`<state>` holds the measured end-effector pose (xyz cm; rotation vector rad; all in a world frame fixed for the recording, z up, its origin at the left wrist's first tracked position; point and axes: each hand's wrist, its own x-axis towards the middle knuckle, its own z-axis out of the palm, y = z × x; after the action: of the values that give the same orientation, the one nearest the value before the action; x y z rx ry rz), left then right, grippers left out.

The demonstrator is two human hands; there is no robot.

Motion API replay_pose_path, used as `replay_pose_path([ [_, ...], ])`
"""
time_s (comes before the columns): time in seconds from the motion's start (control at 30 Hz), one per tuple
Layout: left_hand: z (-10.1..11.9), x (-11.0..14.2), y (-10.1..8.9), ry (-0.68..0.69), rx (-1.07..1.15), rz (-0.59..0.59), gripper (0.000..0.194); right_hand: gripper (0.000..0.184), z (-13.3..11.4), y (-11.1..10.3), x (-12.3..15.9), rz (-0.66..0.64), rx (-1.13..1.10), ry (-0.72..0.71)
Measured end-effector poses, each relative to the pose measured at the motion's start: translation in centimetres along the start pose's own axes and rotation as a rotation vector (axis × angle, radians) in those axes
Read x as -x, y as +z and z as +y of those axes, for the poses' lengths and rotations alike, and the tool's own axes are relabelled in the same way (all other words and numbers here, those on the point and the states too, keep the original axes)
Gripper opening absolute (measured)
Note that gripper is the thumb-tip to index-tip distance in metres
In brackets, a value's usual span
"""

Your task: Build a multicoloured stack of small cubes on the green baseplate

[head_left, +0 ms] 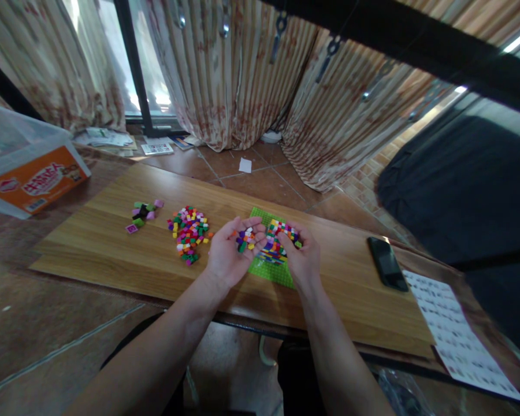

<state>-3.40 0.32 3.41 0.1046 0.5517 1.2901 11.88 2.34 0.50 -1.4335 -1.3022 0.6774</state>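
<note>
Palm up, my left hand [229,251] cups several small coloured building bricks [246,238] beside a brick structure. Its fingers reach toward that structure's left side. The multicoloured brick structure [274,248] stands on a green baseplate [271,276]. My right hand [304,254] is closed at the structure's right side, its thumb over the top and its fingers curled round the far right edge. Whether a loose brick is also pinched there is hidden. Left of my left hand lies a pile of mixed small bricks [190,231].
Farther left is a small group of larger green, pink and black bricks [143,212]. A clear plastic box with an orange label [39,179] stands at the far left. On the right are a black phone [387,263] and a printed sheet [459,329]. The wooden board [346,294] lies beneath the bricks.
</note>
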Motion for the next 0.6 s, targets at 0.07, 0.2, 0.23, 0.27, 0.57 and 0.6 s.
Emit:
replay_pose_path([
  [0.07, 0.0, -0.01, -0.02, -0.001, -0.002, 0.003, 0.035, 0.037, -0.03, -0.1, 0.02, -0.013, -0.005, -0.002],
  [0.2, -0.01, -0.03, 0.0, -0.005, -0.004, 0.004, 0.035, 0.035, 0.13, -0.28, 0.13, -0.037, -0.014, -0.036],
  [0.23, -0.02, -0.04, 0.01, -0.005, -0.003, 0.004, 0.035, 0.035, 0.2, -0.31, 0.16, -0.042, -0.014, -0.046],
  [0.27, -0.02, -0.04, 0.01, -0.006, -0.003, 0.003, 0.035, 0.035, 0.26, -0.34, 0.19, -0.043, -0.009, -0.054],
  [0.57, 0.11, 0.02, -0.06, -0.009, 0.001, 0.003, 0.033, 0.016, 0.14, -0.84, 0.28, 0.021, 0.258, -0.369],
  [0.6, 0.12, 0.02, -0.07, -0.007, 0.0, 0.002, 0.033, 0.013, 0.15, -0.84, 0.27, 0.026, 0.276, -0.396],
])
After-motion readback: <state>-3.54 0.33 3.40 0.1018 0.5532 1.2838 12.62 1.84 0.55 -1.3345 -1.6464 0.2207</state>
